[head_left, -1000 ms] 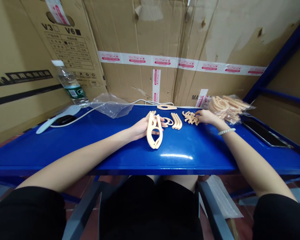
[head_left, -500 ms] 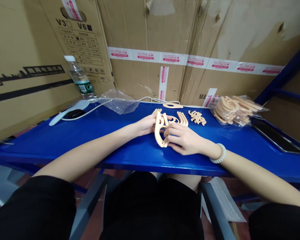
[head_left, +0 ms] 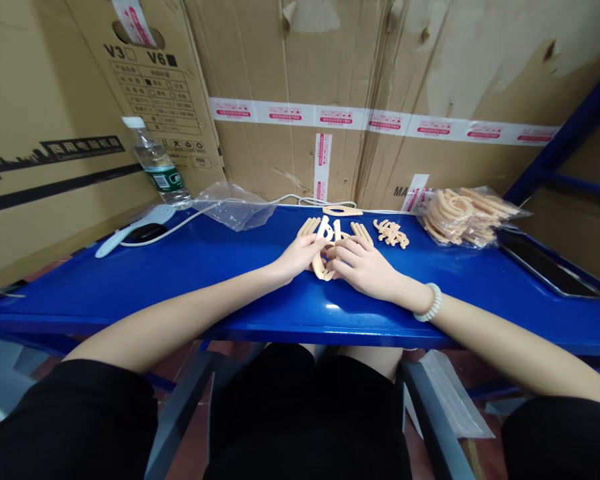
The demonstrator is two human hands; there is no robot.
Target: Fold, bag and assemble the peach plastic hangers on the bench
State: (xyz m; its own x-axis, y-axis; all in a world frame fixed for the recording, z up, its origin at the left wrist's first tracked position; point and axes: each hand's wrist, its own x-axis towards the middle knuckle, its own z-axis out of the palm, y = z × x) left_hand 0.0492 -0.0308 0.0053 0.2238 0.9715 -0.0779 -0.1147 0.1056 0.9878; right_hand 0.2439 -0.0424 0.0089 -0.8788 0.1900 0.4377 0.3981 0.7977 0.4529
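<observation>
A peach plastic folding clothes hanger (head_left: 319, 266) is held low over the blue table, its two arms pointing away from me. My left hand (head_left: 295, 257) grips its left arm with the thumb on top. My right hand (head_left: 364, 268) closes round the right arm and the lower joint, and its fingers hide part of the hanger. Just beyond the hands lie slim peach hanger arms, one group on the left (head_left: 307, 227) and one on the right (head_left: 363, 233). A heap of small peach hooks (head_left: 391, 233) lies right of them.
A single peach piece (head_left: 341, 211) lies at the back by a white cable. At the right are a clear bag of peach hanger parts (head_left: 463, 217) and a dark phone-like slab (head_left: 550, 263). Leftward stand a water bottle (head_left: 164, 175), crumpled plastic (head_left: 235, 205) and a pale-blue handled object (head_left: 130, 230). Cardboard boxes wall the back.
The hanger has gone from raised and upright to lower and tilted away from me. My left hand has shifted onto its near left side; the right hand keeps its grip.
</observation>
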